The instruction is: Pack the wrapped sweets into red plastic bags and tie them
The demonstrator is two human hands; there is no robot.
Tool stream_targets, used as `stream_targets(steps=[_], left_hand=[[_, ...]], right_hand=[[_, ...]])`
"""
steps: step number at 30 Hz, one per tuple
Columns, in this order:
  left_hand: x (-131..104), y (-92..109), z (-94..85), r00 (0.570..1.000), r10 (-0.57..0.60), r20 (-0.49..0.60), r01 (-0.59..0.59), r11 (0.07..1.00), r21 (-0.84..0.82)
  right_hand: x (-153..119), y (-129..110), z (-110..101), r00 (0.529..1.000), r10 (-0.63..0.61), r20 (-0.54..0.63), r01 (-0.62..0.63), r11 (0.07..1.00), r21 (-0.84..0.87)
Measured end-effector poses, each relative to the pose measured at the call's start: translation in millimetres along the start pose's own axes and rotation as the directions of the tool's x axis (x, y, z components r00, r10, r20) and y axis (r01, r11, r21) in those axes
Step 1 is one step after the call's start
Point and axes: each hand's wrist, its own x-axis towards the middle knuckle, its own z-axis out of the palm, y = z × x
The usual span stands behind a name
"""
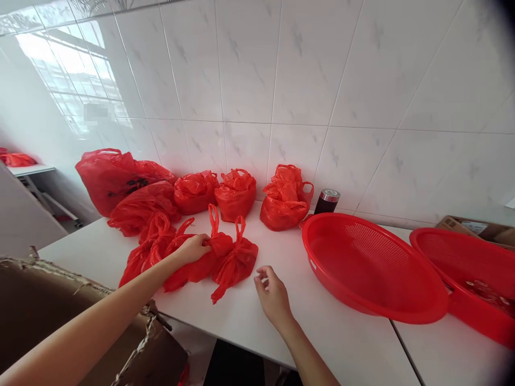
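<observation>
Several knotted red plastic bags lie together near the front of the white table [295, 257]. My left hand [193, 249] is closed at the top of one red bag [201, 265], its fingertips pinching the plastic. Just right of that bag sits another tied red bag [240, 260] with its loop handle standing up. To the right of this one, my right hand [272, 294] hovers over the table, fingers curled but apart, holding nothing.
Fuller red bags [235, 195] line the tiled wall, beside a dark bottle [327, 200]. A red perforated basket [374, 273] stands right, with a second red basket [478, 284] beyond it, holding small items. An open cardboard box [52, 305] is at the lower left.
</observation>
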Motion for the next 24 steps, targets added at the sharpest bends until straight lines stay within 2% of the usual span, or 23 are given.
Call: stream_targets(steps=[2, 4, 6, 8, 12, 15, 17, 20, 22, 24], left_hand=[[-8.8, 0.0, 7.2, 1.0, 0.023, 0.017, -0.024, 0.999, 0.022], [-16.0, -0.1, 14.1, 0.999, 0.038, 0.033, -0.039, 0.998, 0.04], [-20.1, -2.6, 17.3, 0.999, 0.032, 0.03, -0.033, 0.998, 0.056], [-21.1, -8.6, 15.1, 1.0, 0.012, 0.017, -0.013, 0.998, 0.069], [-17.4, -22.5, 2.6, 1.0, -0.024, -0.016, 0.025, 0.998, 0.066], [-11.7, -23.0, 3.0, 0.999, -0.017, -0.051, 0.019, 0.999, 0.047], [-8.0, -17.8, 9.7, 0.998, -0.002, -0.063, 0.004, 0.999, 0.035], [-4.3, -10.3, 15.6, 0.998, 0.021, -0.055, -0.02, 0.999, 0.026], [-3.2, -11.8, 6.3, 0.998, 0.024, -0.065, -0.022, 0.999, 0.028], [-2.7, -21.5, -16.6, 0.992, 0.001, -0.123, 0.003, 0.999, 0.037]], right_hand=[[21.4, -21.0, 17.5, 0.994, -0.109, 0.022, 0.11, 0.989, -0.101], [41.2, -33.7, 35.5, 0.987, -0.151, 0.051, 0.159, 0.952, -0.262], [56.1, -33.7, 47.1, 0.991, -0.104, 0.087, 0.131, 0.908, -0.398], [65.3, -23.3, 46.9, 0.993, -0.043, 0.109, 0.088, 0.888, -0.451], [71.7, -4.7, 19.4, 0.995, -0.022, 0.097, 0.061, 0.907, -0.417], [69.5, -14.4, 8.7, 0.996, -0.072, 0.049, 0.084, 0.933, -0.349], [65.2, -26.7, 16.8, 0.992, -0.122, 0.036, 0.128, 0.948, -0.292], [56.8, -37.5, 40.0, 0.98, -0.175, 0.09, 0.191, 0.958, -0.213], [51.9, -37.0, 50.6, 0.973, -0.188, 0.131, 0.209, 0.963, -0.172], [48.8, -33.0, 52.3, 0.977, -0.185, 0.108, 0.199, 0.97, -0.139]])
